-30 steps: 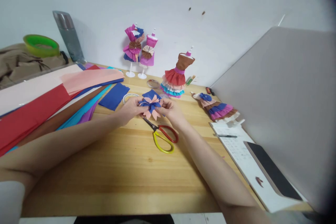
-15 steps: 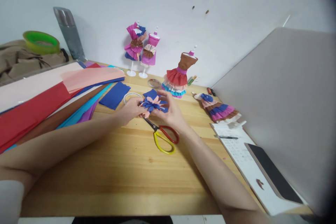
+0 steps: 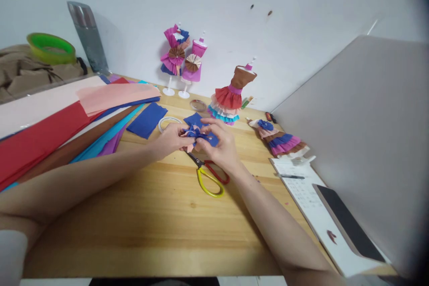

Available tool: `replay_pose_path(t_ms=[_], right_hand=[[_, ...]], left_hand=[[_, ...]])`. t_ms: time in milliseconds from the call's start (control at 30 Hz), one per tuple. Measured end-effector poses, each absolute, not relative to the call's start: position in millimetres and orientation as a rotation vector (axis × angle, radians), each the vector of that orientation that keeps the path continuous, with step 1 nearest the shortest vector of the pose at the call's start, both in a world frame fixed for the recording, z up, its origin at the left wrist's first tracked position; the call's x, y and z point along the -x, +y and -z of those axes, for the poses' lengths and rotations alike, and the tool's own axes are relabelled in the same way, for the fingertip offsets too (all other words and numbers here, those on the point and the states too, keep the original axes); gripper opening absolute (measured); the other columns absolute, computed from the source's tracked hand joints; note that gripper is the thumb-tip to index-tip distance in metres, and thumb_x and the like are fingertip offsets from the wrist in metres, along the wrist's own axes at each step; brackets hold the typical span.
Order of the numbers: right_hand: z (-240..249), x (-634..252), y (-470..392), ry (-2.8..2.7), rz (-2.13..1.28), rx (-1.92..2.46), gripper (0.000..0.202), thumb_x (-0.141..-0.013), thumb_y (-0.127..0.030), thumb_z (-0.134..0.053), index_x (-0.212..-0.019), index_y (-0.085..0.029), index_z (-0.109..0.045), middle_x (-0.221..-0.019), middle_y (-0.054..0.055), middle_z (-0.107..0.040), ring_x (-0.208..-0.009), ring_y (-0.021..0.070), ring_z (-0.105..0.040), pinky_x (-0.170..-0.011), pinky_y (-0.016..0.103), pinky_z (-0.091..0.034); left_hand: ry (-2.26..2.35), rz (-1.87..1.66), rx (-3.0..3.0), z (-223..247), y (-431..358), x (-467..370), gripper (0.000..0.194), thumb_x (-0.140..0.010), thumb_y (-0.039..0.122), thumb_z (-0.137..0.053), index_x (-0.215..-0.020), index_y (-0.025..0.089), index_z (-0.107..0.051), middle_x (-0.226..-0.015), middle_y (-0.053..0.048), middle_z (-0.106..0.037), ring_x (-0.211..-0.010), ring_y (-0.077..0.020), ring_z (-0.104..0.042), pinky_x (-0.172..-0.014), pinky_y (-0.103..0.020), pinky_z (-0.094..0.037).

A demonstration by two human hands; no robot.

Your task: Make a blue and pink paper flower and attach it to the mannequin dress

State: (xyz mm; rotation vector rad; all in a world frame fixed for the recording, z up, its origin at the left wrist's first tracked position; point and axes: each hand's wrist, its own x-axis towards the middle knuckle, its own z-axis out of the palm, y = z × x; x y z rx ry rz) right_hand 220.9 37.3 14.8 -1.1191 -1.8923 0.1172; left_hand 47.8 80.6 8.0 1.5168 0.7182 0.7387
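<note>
A small paper flower (image 3: 193, 132) with blue petals over peach ones is held between my two hands above the table. My left hand (image 3: 170, 137) pinches its left side. The fingers of my right hand (image 3: 219, 143) are bent round its right side, thumb and fingertips at the petals. Blue paper (image 3: 194, 119) shows just behind the flower, partly hidden by my right hand. Below my hands lie scissors (image 3: 210, 182) with one yellow and one red handle, blades pointing up and left under the flower. A white tape roll (image 3: 166, 121) lies behind my left hand.
Sheets of coloured crepe paper (image 3: 50, 129) spread over the left side, with a blue piece (image 3: 147, 119) alongside. Small dress forms (image 3: 231, 94) in paper dresses stand at the back. A paper dress (image 3: 281, 141), a pen (image 3: 291, 176) and a phone-like dark slab (image 3: 348, 223) lie right.
My right hand's fingers have closed in on the flower, and its petals are now bunched up and less spread. The view has shifted slightly.
</note>
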Motion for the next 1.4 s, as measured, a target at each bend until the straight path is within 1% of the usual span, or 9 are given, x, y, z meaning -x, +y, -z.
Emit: replay_pose_path(t_ms=[67,167,267,467,633,733,1000,1200,1400], right_hand=[[-14.1,-220.2,35.9,-1.893,-0.12,1.112,0.005,-0.078,-0.018,-0.059,-0.079,-0.022,-0.06,-0.108,0.01,-0.066,-0.102,0.024,-0.062,-0.092,0.044,-0.047],[-13.3,-220.0,33.7,-1.854,-0.13,1.075,0.01,-0.078,-0.013,-0.057,-0.077,-0.022,-0.061,-0.106,0.009,-0.066,-0.1,0.0227,-0.062,-0.091,0.043,-0.047],[-12.7,-219.2,32.5,-1.833,-0.154,1.039,0.011,-0.078,-0.012,-0.056,-0.075,-0.021,-0.061,-0.109,0.01,-0.066,-0.101,0.0229,-0.061,-0.091,0.043,-0.047],[-10.7,-204.9,24.2,-1.749,-0.364,1.056,0.007,-0.077,-0.019,-0.064,-0.072,-0.022,-0.061,-0.107,0.008,-0.067,-0.101,0.0227,-0.062,-0.09,0.041,-0.047],[-7.6,-192.2,2.3,-1.826,-0.459,1.016,0.008,-0.079,-0.016,-0.066,-0.076,-0.023,-0.065,-0.108,0.005,-0.067,-0.101,0.0209,-0.063,-0.091,0.041,-0.047],[0.8,-192.4,-7.0,-1.855,-0.387,0.989,0.011,-0.078,-0.012,-0.066,-0.078,-0.023,-0.067,-0.109,0.005,-0.067,-0.101,0.021,-0.062,-0.089,0.041,-0.048],[17.1,-204.5,-21.6,-1.925,-0.246,0.891,0.016,-0.082,-0.009,-0.06,-0.086,-0.023,-0.068,-0.113,0.008,-0.065,-0.098,0.0207,-0.064,-0.083,0.041,-0.053],[14.1,-203.6,-31.1,-1.973,-0.17,0.864,0.014,-0.083,-0.01,-0.059,-0.084,-0.02,-0.068,-0.11,0.011,-0.065,-0.097,0.0212,-0.065,-0.08,0.04,-0.056],[15.7,-202.9,-30.8,-2.024,0.056,0.782,0.012,-0.083,-0.01,-0.057,-0.081,-0.02,-0.064,-0.111,0.012,-0.065,-0.099,0.0237,-0.064,-0.08,0.042,-0.056]], left_hand=[[0.709,-0.715,-1.542,-10.1,80.2,-46.6,0.022,-0.07,0.03,-0.065,-0.057,0.014,-0.059,-0.053,-0.002,-0.061,-0.049,-0.009,-0.05,-0.049,-0.02,-0.037],[0.678,-0.661,-1.528,-18.5,80.9,-43.3,0.037,-0.08,0.043,-0.056,-0.06,0.013,-0.064,-0.061,-0.007,-0.066,-0.053,-0.0113,-0.054,-0.051,-0.021,-0.04],[0.682,-0.672,-1.486,-28.5,82.1,-38.9,0.044,-0.084,0.049,-0.05,-0.064,0.012,-0.064,-0.062,-0.008,-0.066,-0.055,-0.0125,-0.056,-0.052,-0.022,-0.042],[0.79,-0.71,-1.477,-25.4,64.5,-17.8,0.027,-0.073,0.037,-0.068,-0.06,0.012,-0.063,-0.056,-0.003,-0.06,-0.052,-0.0101,-0.053,-0.051,-0.02,-0.043],[0.778,-0.699,-1.2,-5.9,29.0,6.5,0.031,-0.073,0.043,-0.067,-0.065,0.013,-0.065,-0.062,-0.004,-0.063,-0.053,-0.0099,-0.053,-0.05,-0.02,-0.044],[0.77,-0.67,-1.226,-4.8,16.8,6.2,0.031,-0.076,0.044,-0.064,-0.069,0.013,-0.065,-0.067,-0.004,-0.065,-0.058,-0.01,-0.054,-0.05,-0.018,-0.043],[0.827,-0.637,-1.449,-8.5,5.0,-16.4,0.018,-0.075,0.03,-0.064,-0.081,0.014,-0.062,-0.066,-0.002,-0.068,-0.06,-0.0124,-0.061,-0.051,-0.02,-0.042],[0.87,-0.632,-1.335,-8.2,-11.0,-10.9,0.025,-0.077,0.033,-0.06,-0.063,0.013,-0.057,-0.061,-0.003,-0.064,-0.06,-0.0125,-0.061,-0.054,-0.022,-0.044],[0.876,-0.61,-1.179,-3.6,-11.5,-6.2,0.023,-0.076,0.035,-0.06,-0.069,0.013,-0.063,-0.066,-0.003,-0.066,-0.059,-0.0111,-0.058,-0.053,-0.021,-0.044]])
